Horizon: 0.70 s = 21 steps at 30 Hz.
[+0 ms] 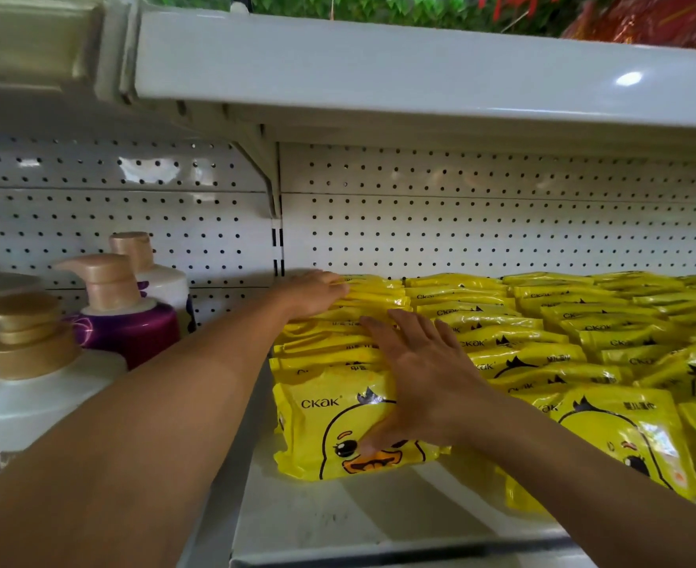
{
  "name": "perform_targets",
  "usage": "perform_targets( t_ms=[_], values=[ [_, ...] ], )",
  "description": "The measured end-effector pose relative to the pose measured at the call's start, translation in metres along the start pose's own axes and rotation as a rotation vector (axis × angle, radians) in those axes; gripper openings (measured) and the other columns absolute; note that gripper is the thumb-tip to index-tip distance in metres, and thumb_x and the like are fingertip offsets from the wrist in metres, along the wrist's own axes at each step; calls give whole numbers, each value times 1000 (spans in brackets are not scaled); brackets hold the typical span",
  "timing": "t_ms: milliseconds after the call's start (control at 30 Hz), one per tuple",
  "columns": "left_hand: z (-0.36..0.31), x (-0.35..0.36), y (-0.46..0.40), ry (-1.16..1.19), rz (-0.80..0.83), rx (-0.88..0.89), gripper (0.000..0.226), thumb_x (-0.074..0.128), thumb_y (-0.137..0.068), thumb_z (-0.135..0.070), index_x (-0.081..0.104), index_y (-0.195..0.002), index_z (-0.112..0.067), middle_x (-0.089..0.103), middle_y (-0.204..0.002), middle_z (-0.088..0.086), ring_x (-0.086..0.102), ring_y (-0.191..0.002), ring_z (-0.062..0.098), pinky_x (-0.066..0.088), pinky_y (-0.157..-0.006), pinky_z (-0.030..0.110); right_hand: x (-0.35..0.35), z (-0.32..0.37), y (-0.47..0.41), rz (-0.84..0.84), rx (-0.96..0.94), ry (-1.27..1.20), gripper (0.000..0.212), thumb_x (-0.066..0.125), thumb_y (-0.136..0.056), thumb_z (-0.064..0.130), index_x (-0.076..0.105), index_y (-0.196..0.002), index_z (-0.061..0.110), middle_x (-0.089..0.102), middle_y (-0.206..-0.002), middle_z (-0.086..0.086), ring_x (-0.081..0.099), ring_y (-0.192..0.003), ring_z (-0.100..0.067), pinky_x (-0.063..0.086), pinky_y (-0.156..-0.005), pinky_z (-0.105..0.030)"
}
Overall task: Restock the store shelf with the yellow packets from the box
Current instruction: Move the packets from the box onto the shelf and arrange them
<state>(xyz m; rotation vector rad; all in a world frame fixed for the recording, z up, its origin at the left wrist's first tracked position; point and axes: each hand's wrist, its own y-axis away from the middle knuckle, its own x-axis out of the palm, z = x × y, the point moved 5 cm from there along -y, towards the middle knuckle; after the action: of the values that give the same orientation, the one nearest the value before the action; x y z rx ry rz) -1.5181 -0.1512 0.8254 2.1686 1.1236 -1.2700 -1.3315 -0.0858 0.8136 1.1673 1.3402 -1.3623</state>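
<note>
Yellow packets (pixel 502 342) are standing in rows on the white shelf (pixel 338 514). Right hand (pixel 424 379) is lying flat on the leftmost row, fingers (pixel 379 327) spread, thumb touching the front packet (pixel 329 424). Left hand (pixel 313 293) is pressing, fingers straight, against that row's rear. Pump bottles (pixel 108 305) are standing leftward.

A shop: white metal shelves (pixel 338 522) with a pegboard back (pixel 481 223) carry rows of identical yellow packets (pixel 543 334) facing out, and pump bottles (pixel 116 305) of toiletries stand in the next bay.
</note>
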Motion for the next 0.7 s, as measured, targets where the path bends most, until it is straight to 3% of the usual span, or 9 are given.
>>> perform_targets(
  t_ms=[133,333,500,700],
  values=[
    [3,1,-4,33,25,-15,49,37,-97,-48,42,-139,-23,35,-149,6,35,-135,26,31,-110,44,2,0,-4,-5,16,-12,130,76,-47,70,-2,-145,36,19,-148,0,18,-139,-25,17,-114,-41],
    [1,0,-3,-47,-57,-20,46,40,-96,-47,48,-131,-19,41,-141,8,43,-126,26,38,-102,40,4,-2,-3,-13,27,-8,130,76,-46,70,0,-146,35,25,-144,-1,24,-135,-25,23,-112,-41],
    [-2,-2,-3,-97,-92,-43,51,39,-96,-49,44,-134,-16,41,-142,9,42,-126,26,38,-97,36,4,-2,-5,-12,36,-9,130,76,-46,70,1,-146,35,27,-142,-1,25,-134,-26,23,-111,-41],
    [1,-2,9,-90,-11,-55,59,29,-97,-53,31,-145,-19,30,-152,8,30,-138,27,28,-108,37,3,-1,-3,-24,42,-14,129,76,-45,70,3,-146,36,25,-143,0,23,-136,-25,22,-113,-41]
  ],
)
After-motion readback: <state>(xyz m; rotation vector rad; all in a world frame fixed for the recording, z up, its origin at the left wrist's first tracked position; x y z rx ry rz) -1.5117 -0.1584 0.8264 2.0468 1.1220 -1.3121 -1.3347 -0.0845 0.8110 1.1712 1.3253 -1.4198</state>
